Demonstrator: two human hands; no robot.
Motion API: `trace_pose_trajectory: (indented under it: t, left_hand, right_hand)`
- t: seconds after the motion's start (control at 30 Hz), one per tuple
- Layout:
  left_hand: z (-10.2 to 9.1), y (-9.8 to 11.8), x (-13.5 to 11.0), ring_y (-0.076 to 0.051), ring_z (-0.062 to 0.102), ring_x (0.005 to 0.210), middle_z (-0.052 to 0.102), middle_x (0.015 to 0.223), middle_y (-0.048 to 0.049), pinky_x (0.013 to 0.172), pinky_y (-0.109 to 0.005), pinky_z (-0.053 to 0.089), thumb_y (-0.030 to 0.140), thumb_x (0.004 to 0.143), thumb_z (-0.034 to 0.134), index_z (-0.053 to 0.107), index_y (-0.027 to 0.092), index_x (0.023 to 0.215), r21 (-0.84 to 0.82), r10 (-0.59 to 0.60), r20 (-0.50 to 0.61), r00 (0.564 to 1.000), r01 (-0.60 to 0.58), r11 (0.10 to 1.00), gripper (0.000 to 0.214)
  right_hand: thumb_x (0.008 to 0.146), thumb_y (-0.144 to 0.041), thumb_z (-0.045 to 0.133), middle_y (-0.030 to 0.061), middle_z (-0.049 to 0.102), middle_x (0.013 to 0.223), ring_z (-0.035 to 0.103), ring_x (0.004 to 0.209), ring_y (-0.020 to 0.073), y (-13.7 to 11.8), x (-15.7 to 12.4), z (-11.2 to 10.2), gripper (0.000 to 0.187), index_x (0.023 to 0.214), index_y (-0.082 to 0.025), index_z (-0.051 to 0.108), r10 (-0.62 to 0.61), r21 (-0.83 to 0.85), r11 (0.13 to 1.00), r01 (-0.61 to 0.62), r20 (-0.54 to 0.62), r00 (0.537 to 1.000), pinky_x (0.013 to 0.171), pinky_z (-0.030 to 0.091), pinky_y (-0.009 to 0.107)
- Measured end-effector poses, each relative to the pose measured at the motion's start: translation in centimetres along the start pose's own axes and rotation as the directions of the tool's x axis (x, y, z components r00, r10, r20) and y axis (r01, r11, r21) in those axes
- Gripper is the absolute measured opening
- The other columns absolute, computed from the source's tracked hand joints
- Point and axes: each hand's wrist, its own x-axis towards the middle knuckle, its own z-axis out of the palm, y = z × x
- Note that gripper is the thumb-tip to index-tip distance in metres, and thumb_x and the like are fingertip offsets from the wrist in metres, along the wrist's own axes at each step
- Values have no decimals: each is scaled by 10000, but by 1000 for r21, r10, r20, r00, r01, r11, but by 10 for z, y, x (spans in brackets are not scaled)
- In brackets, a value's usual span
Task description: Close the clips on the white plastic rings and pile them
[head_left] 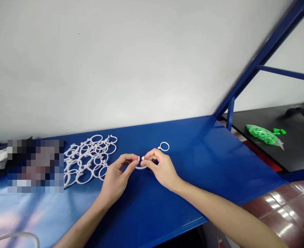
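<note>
My left hand (117, 175) and my right hand (161, 167) meet over the blue table (209, 155), both pinched on one white plastic ring (141, 166). The ring's two ends sit between my fingertips and its lower arc curves beneath them. To the left lies a pile of white rings (88, 156), close to my left hand. A single white ring (164, 146) lies flat just beyond my right hand.
A white wall rises behind the table. A blue metal frame (260, 58) slants up at the right. Beyond it a dark table holds a bag of green pieces (263, 134). A blurred patch covers the far left, and a white curved object (14, 236) shows at the bottom left.
</note>
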Motion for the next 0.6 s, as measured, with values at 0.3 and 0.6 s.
trace_pose_trajectory:
  t: [0.3,0.6]
  left_hand:
    - [0,-1,1,-192,698,869,745,922,-32,796,-313,560,456,874,691,720,216,913,-33,3,21,1000,-2,999,245]
    - [-2,-4,3,-169,690,768,765,891,-24,737,-306,555,404,904,669,733,221,925,50,87,72,994,-91,995,195]
  right_hand:
    - [992,-287,617,6,774,1021,667,1000,189,-2,1,-3,141,1016,-273,756,-70,-140,987,76,48,996,922,517,346]
    - [998,-291,621,7,757,962,652,954,193,0,-1,-2,110,982,-262,726,-138,-321,937,139,24,990,885,511,347]
